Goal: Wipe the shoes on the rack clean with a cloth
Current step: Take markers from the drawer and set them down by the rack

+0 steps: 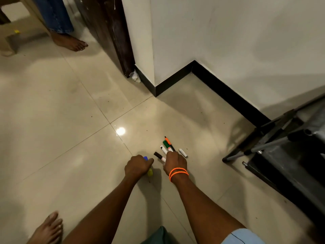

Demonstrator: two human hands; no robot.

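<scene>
no text, brand, number or sign can be read anywhere here. the white barrels of the markers lying on the glossy beige floor tiles (70, 120), among them the green-capped white marker (167, 145) and the black-capped white marker (159, 155), carry small dark and red patches that may be labels, but these are too small and blurred to make out. the plain off-white wall (228, 41) and the dark plastic-and-metal rack (284, 148) at the right edge show no lettering that can be told.
</scene>
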